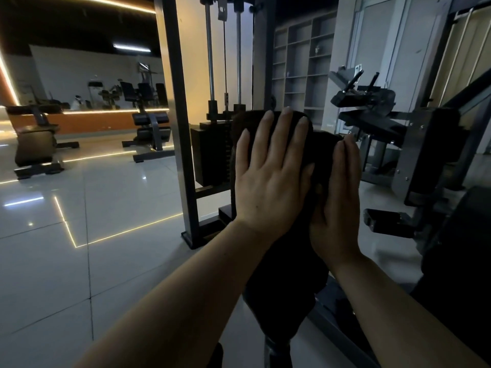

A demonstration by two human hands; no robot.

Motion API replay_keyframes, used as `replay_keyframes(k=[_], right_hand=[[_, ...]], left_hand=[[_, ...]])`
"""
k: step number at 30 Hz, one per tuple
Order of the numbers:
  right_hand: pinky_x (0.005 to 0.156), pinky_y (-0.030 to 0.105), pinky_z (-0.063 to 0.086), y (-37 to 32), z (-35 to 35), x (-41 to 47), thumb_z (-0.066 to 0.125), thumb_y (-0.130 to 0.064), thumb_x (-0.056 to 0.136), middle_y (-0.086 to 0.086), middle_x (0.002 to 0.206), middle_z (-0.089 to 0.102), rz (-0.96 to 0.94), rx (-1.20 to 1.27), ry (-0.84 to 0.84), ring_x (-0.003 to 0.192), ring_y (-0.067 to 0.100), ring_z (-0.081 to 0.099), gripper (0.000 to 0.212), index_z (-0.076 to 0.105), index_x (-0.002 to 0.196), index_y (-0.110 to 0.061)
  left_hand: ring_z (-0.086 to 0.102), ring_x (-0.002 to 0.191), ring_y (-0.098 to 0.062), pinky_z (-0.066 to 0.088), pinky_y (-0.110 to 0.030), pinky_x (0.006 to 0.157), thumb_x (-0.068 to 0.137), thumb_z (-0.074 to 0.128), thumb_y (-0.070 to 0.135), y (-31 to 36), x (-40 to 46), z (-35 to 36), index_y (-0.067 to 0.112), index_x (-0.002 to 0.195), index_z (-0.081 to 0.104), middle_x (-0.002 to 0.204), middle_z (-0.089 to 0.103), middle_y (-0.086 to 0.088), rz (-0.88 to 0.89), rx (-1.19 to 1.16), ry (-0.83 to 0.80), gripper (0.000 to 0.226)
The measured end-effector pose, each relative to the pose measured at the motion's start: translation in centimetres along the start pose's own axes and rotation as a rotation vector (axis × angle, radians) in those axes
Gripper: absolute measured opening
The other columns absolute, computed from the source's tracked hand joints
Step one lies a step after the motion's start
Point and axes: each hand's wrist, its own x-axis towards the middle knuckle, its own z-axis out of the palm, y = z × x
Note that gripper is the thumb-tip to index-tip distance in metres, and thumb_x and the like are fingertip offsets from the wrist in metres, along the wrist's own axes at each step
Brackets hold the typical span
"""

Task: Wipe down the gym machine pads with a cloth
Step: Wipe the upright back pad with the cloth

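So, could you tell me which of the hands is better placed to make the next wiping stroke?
Probably the left hand: it lies flat on the dark cloth, while the right hand only presses the pad's side.

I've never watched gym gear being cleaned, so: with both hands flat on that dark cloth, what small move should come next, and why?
Probably a slide downward. The left hand lies flat with straight fingers on the dark cloth, which is draped over the top of the upright pad, and the right hand presses its side. Most of the pad below them is uncovered, so drawing the cloth down would likely wipe that part.
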Motion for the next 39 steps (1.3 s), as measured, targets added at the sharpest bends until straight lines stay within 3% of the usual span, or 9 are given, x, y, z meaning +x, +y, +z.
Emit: replay_keyframes(k=[4,8,15,17,21,26,30,35,39], right_hand=[[0.114,0.015,0.014,-0.2,-0.1,0.0,0.033,-0.011,0.099,0.007,0.156,0.009,0.022,-0.014,0.012,0.147,0.021,0.010,0.053,0.015,0.148,-0.002],[0.114,0.016,0.014,-0.4,-0.2,0.0,0.034,-0.009,0.098,0.001,0.155,0.008,0.026,-0.013,0.005,0.146,0.013,0.008,0.053,0.015,0.148,-0.004],[0.111,0.013,0.018,-0.2,-0.5,0.0,0.031,-0.020,0.100,0.000,0.156,0.004,0.016,0.066,-0.023,0.146,0.009,0.005,0.054,0.013,0.148,-0.004],[0.112,0.013,0.019,-0.2,-0.5,0.0,0.031,-0.018,0.100,-0.001,0.156,0.004,0.007,0.070,-0.017,0.146,0.010,0.007,0.053,0.014,0.148,-0.004],[0.113,0.012,0.015,-0.4,-0.5,0.0,0.033,-0.009,0.098,-0.002,0.155,0.005,0.028,0.037,-0.018,0.146,0.011,0.007,0.053,0.014,0.148,-0.005],[0.114,0.015,0.014,-0.2,-0.3,-0.2,0.032,-0.011,0.099,0.000,0.157,0.005,0.027,0.003,-0.016,0.147,0.013,0.007,0.054,0.013,0.149,-0.008],[0.115,0.015,0.013,0.0,-0.2,-0.1,0.031,-0.012,0.098,0.004,0.157,0.005,0.018,-0.007,-0.014,0.147,0.015,0.007,0.054,0.012,0.149,-0.008],[0.114,0.014,0.014,0.0,-0.1,-0.2,0.031,-0.015,0.099,0.014,0.157,0.007,0.003,0.019,-0.002,0.147,0.019,0.006,0.053,0.014,0.148,-0.001],[0.115,0.017,0.012,-0.1,0.0,-0.2,0.031,-0.012,0.099,0.015,0.157,0.008,0.026,0.000,-0.007,0.147,0.022,0.006,0.053,0.015,0.148,-0.001]], left_hand=[[0.011,0.146,-0.028,0.007,-0.044,0.117,0.099,0.033,0.040,0.0,-6.8,1.3,0.015,0.149,0.018,0.156,0.016,-0.010,0.060,0.008,-0.048,0.058],[0.010,0.147,-0.025,0.008,-0.041,0.117,0.099,0.033,0.040,-0.8,-10.3,1.7,0.017,0.148,0.020,0.156,0.015,-0.007,0.143,0.044,-0.081,0.055],[0.037,0.135,-0.029,0.018,-0.044,0.112,0.095,0.037,0.042,-0.6,2.2,-1.1,0.015,0.135,0.050,0.139,0.050,-0.009,0.001,-0.007,-0.024,0.050],[0.029,0.139,-0.031,0.013,-0.044,0.115,0.096,0.035,0.042,-0.9,1.4,-0.8,0.015,0.139,0.045,0.146,0.041,-0.012,-0.021,-0.006,-0.013,0.052],[0.001,0.146,-0.035,-0.002,-0.043,0.119,0.099,0.025,0.044,0.1,-6.5,1.0,0.013,0.150,0.011,0.157,0.008,-0.017,-0.116,-0.028,-0.033,0.061],[-0.005,0.146,-0.035,-0.001,-0.046,0.118,0.102,0.017,0.048,0.6,-15.5,3.0,0.015,0.153,-0.002,0.159,-0.008,-0.013,-0.069,0.014,-0.156,0.063],[-0.007,0.146,-0.032,-0.001,-0.045,0.118,0.101,0.015,0.049,0.1,-11.0,2.0,0.018,0.153,-0.001,0.159,-0.008,-0.013,-0.126,-0.011,-0.116,0.062],[0.005,0.145,-0.031,0.003,-0.041,0.117,0.098,0.025,0.045,-1.0,-2.1,0.2,0.016,0.150,0.012,0.158,0.013,-0.015,-0.258,-0.115,0.010,0.061],[0.004,0.146,-0.023,0.003,-0.030,0.118,0.097,0.028,0.048,-0.7,-3.6,0.7,0.010,0.150,0.012,0.158,0.011,-0.016,-0.377,-0.249,0.077,0.067]])
